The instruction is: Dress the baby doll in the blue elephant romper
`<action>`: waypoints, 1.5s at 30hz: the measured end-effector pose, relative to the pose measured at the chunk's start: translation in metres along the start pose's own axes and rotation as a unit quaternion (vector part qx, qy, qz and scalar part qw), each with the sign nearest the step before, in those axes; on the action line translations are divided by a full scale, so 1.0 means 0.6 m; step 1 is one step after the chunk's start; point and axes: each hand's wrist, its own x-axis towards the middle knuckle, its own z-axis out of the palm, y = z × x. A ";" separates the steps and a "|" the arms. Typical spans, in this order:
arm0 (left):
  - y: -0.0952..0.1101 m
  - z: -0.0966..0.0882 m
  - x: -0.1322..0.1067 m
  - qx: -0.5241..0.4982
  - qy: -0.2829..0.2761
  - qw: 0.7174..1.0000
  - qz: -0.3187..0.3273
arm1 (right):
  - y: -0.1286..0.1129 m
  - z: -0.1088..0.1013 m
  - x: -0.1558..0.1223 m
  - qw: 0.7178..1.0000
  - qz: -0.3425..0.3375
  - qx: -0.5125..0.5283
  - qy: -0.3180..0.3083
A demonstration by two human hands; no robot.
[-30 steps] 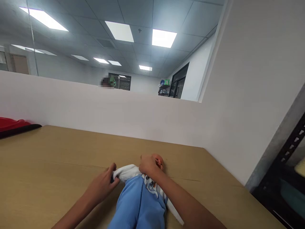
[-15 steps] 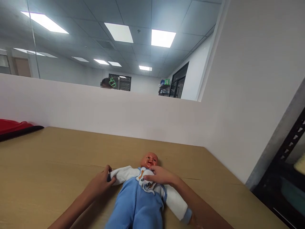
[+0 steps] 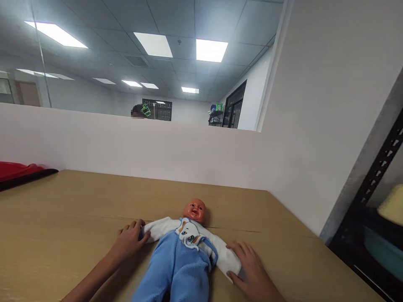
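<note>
A baby doll [image 3: 194, 210] lies face up on the tan tabletop, its head toward the wall. Blue overalls [image 3: 176, 264] with a cartoon animal face on the bib cover its body, over a white long-sleeved top. At the doll's sleeve on the left, my left hand [image 3: 128, 242] has its thumb and fingers closed about the cuff. My right hand [image 3: 250, 270] grips the end of the other white sleeve [image 3: 225, 253], thumb below and fingers above. Both of the doll's arms are spread outward. Its feet are out of frame.
The tabletop [image 3: 94, 193] meets a white wall under a large window. On the far left sits a red item [image 3: 19, 171] with a black edge. To the right stands a black shelf rack [image 3: 349, 235] with a yellow item [image 3: 392, 205]. Through the glass, part of a person's head [image 3: 138, 110] shows.
My right hand has left the doll's chest and moved right and down to its sleeve end. The bib face is now uncovered. My left hand stays at the other cuff.
</note>
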 end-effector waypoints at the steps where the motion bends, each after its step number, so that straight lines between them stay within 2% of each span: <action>1: 0.009 -0.004 -0.003 0.002 0.013 1.000 0.006 | 0.013 -0.002 -0.012 1.000 0.008 -0.012 0.008; 4: 0.067 -0.015 -0.015 -0.007 0.046 0.997 0.061 | 0.049 -0.006 -0.043 1.000 0.022 0.002 0.008; 7: 0.159 -0.014 -0.026 -0.036 0.046 0.981 0.185 | 0.077 -0.007 -0.056 0.997 0.039 0.070 0.008; 9: 0.220 -0.002 -0.026 -0.052 0.037 0.941 0.332 | 0.087 -0.009 -0.051 0.991 0.053 0.124 0.026; 10: 0.245 0.006 -0.024 -0.035 0.027 0.924 0.379 | 0.088 -0.011 -0.045 0.986 0.056 0.154 0.034; 12: 0.279 0.024 -0.013 -0.013 0.010 0.905 0.425 | 0.083 -0.020 -0.028 0.973 0.057 0.218 0.050; 15: 0.296 0.044 0.006 0.013 -0.006 0.885 0.464 | 0.060 -0.039 0.000 0.959 0.039 0.276 0.060; 19: 0.289 0.048 0.015 0.029 0.014 0.855 0.518 | 0.022 -0.050 0.036 0.959 -0.004 0.278 0.061; 22: 0.279 0.045 0.010 0.039 0.046 0.824 0.563 | -0.001 -0.033 0.059 0.963 -0.023 0.262 0.054; 26: 0.261 0.044 0.006 0.038 0.090 0.783 0.615 | -0.034 0.015 0.077 0.972 -0.056 0.227 0.037; 29: 0.248 0.045 0.010 0.000 0.139 0.769 0.624 | -0.059 0.045 0.074 0.972 -0.073 0.220 0.038; 31: 0.245 0.045 0.014 -0.049 0.151 0.771 0.616 | -0.069 0.053 0.067 0.972 -0.073 0.218 0.045; 33: 0.248 0.041 0.019 -0.117 0.102 0.798 0.582 | -0.074 0.054 0.059 0.972 -0.076 0.217 0.048; 35: 0.257 0.031 0.024 -0.182 0.030 0.831 0.524 | -0.074 0.055 0.051 0.969 -0.075 0.228 0.054; 37: 0.270 0.019 0.030 -0.233 -0.027 0.853 0.466 | -0.071 0.061 0.044 0.963 -0.073 0.251 0.060; 39: 0.283 0.010 0.040 -0.267 -0.073 0.858 0.432 | -0.068 0.075 0.039 0.956 -0.070 0.276 0.069; 42: 0.299 0.010 0.060 -0.302 -0.168 0.852 0.393 | -0.062 0.101 0.040 0.942 -0.047 0.323 0.078; 45: 0.305 0.022 0.077 -0.306 -0.209 0.854 0.366 | -0.056 0.124 0.045 0.893 0.023 0.444 0.069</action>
